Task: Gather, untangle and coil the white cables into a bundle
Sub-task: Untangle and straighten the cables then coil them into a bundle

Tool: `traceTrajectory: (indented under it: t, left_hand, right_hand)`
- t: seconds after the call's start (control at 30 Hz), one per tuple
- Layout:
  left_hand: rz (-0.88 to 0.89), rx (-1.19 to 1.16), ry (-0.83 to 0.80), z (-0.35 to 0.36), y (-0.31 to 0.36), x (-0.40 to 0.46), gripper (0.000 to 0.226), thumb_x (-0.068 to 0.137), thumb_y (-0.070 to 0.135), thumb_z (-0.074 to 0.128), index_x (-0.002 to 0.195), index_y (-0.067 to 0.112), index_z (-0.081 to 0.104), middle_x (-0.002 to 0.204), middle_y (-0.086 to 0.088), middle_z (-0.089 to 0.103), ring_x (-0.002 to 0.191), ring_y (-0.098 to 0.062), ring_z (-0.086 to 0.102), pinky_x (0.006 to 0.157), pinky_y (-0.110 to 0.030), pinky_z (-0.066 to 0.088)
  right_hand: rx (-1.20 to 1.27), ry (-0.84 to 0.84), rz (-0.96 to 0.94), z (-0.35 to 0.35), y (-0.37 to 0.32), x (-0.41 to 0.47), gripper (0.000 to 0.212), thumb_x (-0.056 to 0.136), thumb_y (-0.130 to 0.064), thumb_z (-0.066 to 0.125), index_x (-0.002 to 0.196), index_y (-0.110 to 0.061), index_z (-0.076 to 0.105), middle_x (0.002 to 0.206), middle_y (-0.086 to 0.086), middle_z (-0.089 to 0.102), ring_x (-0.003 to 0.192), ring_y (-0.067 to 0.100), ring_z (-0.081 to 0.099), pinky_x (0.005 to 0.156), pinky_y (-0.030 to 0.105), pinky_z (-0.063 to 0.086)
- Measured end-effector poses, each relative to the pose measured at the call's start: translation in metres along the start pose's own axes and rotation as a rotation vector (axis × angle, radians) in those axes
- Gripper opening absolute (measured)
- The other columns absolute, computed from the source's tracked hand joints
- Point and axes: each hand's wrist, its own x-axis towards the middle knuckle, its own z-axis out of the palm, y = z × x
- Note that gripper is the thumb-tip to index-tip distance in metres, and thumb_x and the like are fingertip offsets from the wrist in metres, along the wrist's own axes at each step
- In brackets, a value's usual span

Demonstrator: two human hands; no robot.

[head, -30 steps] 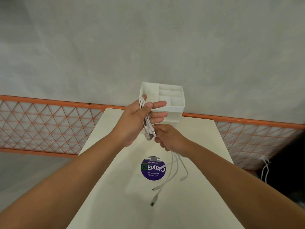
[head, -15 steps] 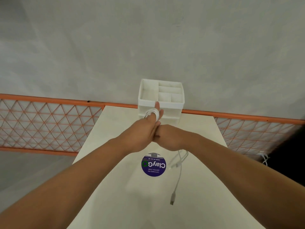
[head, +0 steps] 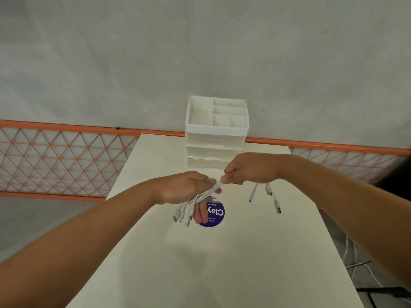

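Several white cables (head: pixel 205 195) stretch between both hands above the cream table (head: pixel 222 263). My left hand (head: pixel 186 190) grips the bunch, and plug ends (head: pixel 184 215) hang out below its fingers. My right hand (head: pixel 246 168) is closed on the other part of the bunch, slightly higher and to the right. From under it dangle three loose cable ends with connectors (head: pixel 274 202). How the strands cross inside the fists is hidden.
A white drawer organiser (head: pixel 216 134) with open top compartments stands at the table's far edge against the grey wall. A round purple sticker (head: pixel 214 215) lies on the table under my left hand. An orange lattice rail (head: pixel 62 158) runs behind. More cables (head: pixel 353 261) lie on the floor at right.
My hands were pressed together near the organiser; they have drawn apart, pulling the cables taut between them. The long cable end that lay on the table is lifted and dangles under my right hand.
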Motion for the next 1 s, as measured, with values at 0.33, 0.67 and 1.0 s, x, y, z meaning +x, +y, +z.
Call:
traceTrajectory:
  t: [0.33, 0.67, 1.0]
  left_hand:
    - [0.116, -0.525, -0.162, -0.003, -0.007, -0.012, 0.048, 0.093, 0.045, 0.043, 0.09, 0.007, 0.07, 0.032, 0.003, 0.033, 0.029, -0.007, 0.029, 0.072, -0.034, 0.057]
    - [0.09, -0.638, 0.002, -0.005, -0.018, -0.017, 0.043, 0.087, 0.044, 0.049, 0.058, 0.014, 0.059, 0.026, 0.005, 0.03, 0.025, -0.006, 0.026, 0.053, -0.026, 0.052]
    - [0.162, -0.628, 0.19, 0.005, -0.007, -0.005, 0.038, 0.088, 0.04, 0.053, 0.063, 0.013, 0.063, 0.028, 0.003, 0.031, 0.03, -0.008, 0.028, 0.059, -0.023, 0.051]
  right_hand:
    - [0.292, 0.181, -0.029, 0.015, -0.006, 0.009, 0.052, 0.101, -0.038, 0.032, 0.061, -0.008, 0.043, 0.059, 0.003, 0.037, 0.061, 0.02, 0.033, 0.067, 0.033, 0.034]
    - [0.553, 0.189, -0.165, 0.019, 0.0, 0.006, 0.025, 0.093, -0.033, 0.056, 0.083, -0.011, 0.061, 0.059, -0.004, 0.04, 0.049, 0.005, 0.03, 0.049, 0.017, 0.028]
    - [0.725, 0.148, -0.072, 0.038, 0.02, 0.023, 0.043, 0.101, -0.036, 0.038, 0.074, -0.013, 0.063, 0.076, 0.001, 0.064, 0.085, 0.016, 0.06, 0.096, 0.028, 0.041]
